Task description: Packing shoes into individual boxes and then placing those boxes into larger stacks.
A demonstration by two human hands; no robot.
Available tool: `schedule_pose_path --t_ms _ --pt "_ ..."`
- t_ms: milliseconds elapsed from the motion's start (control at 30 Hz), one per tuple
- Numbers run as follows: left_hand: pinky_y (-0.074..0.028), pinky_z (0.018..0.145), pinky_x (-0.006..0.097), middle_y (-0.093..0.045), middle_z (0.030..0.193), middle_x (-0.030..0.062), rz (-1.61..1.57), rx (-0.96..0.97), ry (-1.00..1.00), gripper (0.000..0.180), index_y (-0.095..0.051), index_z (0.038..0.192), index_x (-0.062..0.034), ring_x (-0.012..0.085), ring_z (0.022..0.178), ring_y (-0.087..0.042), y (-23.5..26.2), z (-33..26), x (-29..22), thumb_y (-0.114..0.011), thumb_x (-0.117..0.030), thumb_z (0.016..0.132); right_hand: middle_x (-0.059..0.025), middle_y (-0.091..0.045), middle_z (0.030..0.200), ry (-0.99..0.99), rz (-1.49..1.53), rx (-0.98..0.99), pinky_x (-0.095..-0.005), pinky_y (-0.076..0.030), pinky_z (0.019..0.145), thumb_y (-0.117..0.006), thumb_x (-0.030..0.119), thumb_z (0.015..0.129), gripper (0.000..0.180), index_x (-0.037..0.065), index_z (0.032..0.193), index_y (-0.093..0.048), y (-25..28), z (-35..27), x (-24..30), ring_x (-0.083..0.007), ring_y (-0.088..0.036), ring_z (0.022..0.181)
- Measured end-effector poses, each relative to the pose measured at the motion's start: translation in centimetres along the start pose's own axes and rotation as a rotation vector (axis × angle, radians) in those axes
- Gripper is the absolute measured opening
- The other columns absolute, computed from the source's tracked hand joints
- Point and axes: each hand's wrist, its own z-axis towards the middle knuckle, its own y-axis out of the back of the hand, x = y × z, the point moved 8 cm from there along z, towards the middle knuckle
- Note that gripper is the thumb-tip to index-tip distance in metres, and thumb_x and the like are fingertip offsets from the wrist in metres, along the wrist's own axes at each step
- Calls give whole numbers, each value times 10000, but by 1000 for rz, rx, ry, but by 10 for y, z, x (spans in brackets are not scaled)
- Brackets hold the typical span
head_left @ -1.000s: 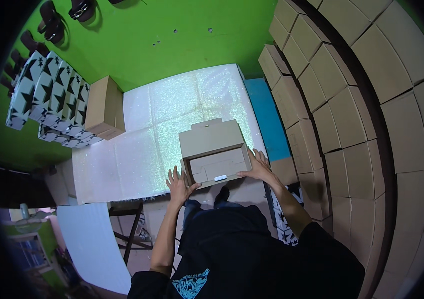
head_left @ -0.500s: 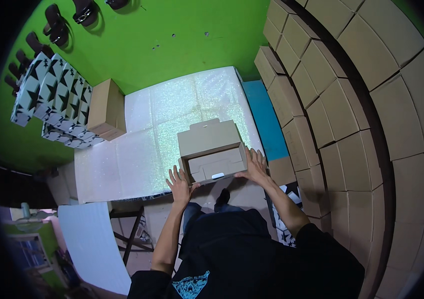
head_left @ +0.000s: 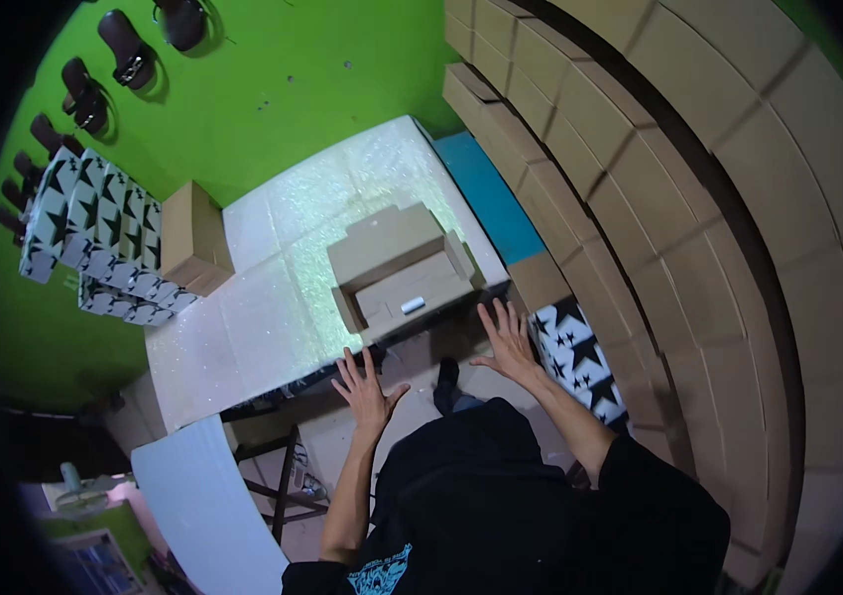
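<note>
An open brown cardboard box [head_left: 389, 244] with its lid flap laid back rests near the front edge of the glittery white table. Inside it, toward the front wall, lies a small white piece [head_left: 413, 305] whose kind I cannot make out. My left hand [head_left: 367, 397] is off the table's edge with fingers spread, just in front of the box and apart from it. On the other side, my right hand [head_left: 507, 343] is also empty and spread, beyond the box's right front corner and not touching it.
The glittery table [head_left: 253, 268] stands against a green wall hung with sandals [head_left: 126, 52]. Star-patterned boxes [head_left: 109, 218] and a closed brown carton [head_left: 193, 238] are stacked at left. Many brown boxes [head_left: 630, 178] line the right. A star-patterned box [head_left: 577, 362] sits low beside my right hand.
Both hands have let go of the box's sides and drawn back toward me. The box stays on the table. The whole view has turned and shifted to the right.
</note>
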Motion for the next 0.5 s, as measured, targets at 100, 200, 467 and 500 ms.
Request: schedule_pose_path --t_ms 100,200,467,500 --pt "-164 1093 740 -47 1646 225 -40 36 1 1236 -145 1603 -144 491 1490 -98 -9 -44 -3 -805 -624 674 -281 -193 1575 -12 45 23 -702 -220 1115 -865 456 684 1200 120 1588 -150 -17 -56 18 -541 -213 1427" --pt "-162 1099 732 -61 1639 234 -90 95 -2 1221 -171 1597 -132 494 1486 -108 -22 -99 -1 -798 -635 678 -276 -198 1573 -33 70 62 -699 -215 1117 -840 446 724 1148 114 1586 -159 -42 -117 34 -534 -209 1432" --pt "-140 1087 759 -43 1638 243 -118 253 -42 1230 -181 1592 -119 503 1487 -88 -65 -240 -14 -798 -648 668 -274 -215 1557 -142 80 151 -674 -238 1120 -784 454 795 1014 74 1557 -234 -77 -298 50 -512 -218 1428" --pt "-142 1086 761 -42 1638 243 -122 272 -70 1229 -181 1592 -120 505 1487 -86 -67 -254 -23 -797 -649 669 -275 -224 1552 -163 71 147 -675 -242 1117 -785 447 796 1001 70 1551 -246 -77 -317 48 -511 -223 1424"
